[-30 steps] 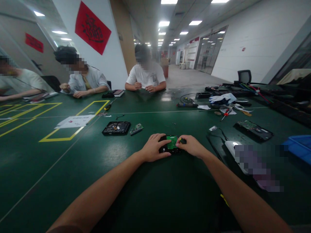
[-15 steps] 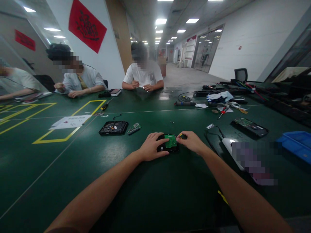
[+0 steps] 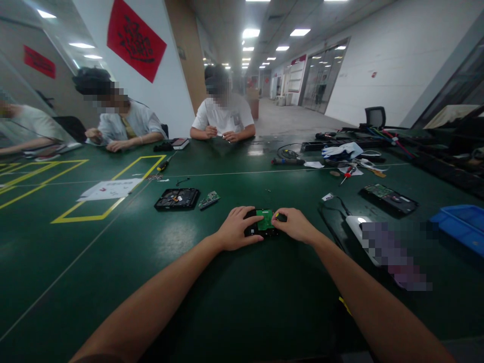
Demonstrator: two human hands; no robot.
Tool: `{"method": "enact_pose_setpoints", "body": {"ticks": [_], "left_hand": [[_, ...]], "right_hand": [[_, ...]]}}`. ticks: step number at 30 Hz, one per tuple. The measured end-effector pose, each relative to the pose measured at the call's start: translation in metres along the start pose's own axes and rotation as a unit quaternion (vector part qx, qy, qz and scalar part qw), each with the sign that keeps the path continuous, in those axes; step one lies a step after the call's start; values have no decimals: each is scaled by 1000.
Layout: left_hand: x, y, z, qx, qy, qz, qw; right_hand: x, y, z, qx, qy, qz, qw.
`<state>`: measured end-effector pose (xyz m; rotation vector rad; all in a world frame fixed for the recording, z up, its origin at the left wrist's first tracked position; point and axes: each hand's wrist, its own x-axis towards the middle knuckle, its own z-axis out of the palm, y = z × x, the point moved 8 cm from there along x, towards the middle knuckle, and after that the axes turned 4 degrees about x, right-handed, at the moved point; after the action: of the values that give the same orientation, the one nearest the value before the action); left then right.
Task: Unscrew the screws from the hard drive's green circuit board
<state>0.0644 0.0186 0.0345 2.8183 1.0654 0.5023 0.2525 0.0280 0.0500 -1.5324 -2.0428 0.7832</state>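
A hard drive [image 3: 250,231] with a green circuit board [image 3: 265,218] facing up lies on the green table in front of me. My left hand [image 3: 239,228] grips it from the left, thumb along the near edge and fingers over the far side and the board. Close to the drive's right end, my right hand [image 3: 295,225] pinches a screwdriver with a yellow and black handle [image 3: 281,217]. Its tip is hidden by my fingers, so I cannot tell whether it touches a screw.
An opened hard drive [image 3: 177,199] and a loose circuit board [image 3: 209,199] lie left. To the right are another hard drive [image 3: 389,197], a white device with a cable [image 3: 357,224] and a blue bin [image 3: 461,227]. Several people sit across the table, one straight ahead [image 3: 223,118].
My right hand has shifted slightly toward me and to the left over the drive's right end. More of the yellow and black handle shows. My left hand stays put.
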Motion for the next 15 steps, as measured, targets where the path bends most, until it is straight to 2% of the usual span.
{"method": "enact_pose_setpoints", "body": {"ticks": [8,11,15], "left_hand": [[0,0,1,1,11,8,1000],[0,0,0,3,15,11,1000],[0,0,-1,3,13,8,1000]], "right_hand": [[-2,-5,-5,13,17,-24,999],[-1,0,-15,23,53,-23,998],[2,10,-34,37,129,-18,991]]}}
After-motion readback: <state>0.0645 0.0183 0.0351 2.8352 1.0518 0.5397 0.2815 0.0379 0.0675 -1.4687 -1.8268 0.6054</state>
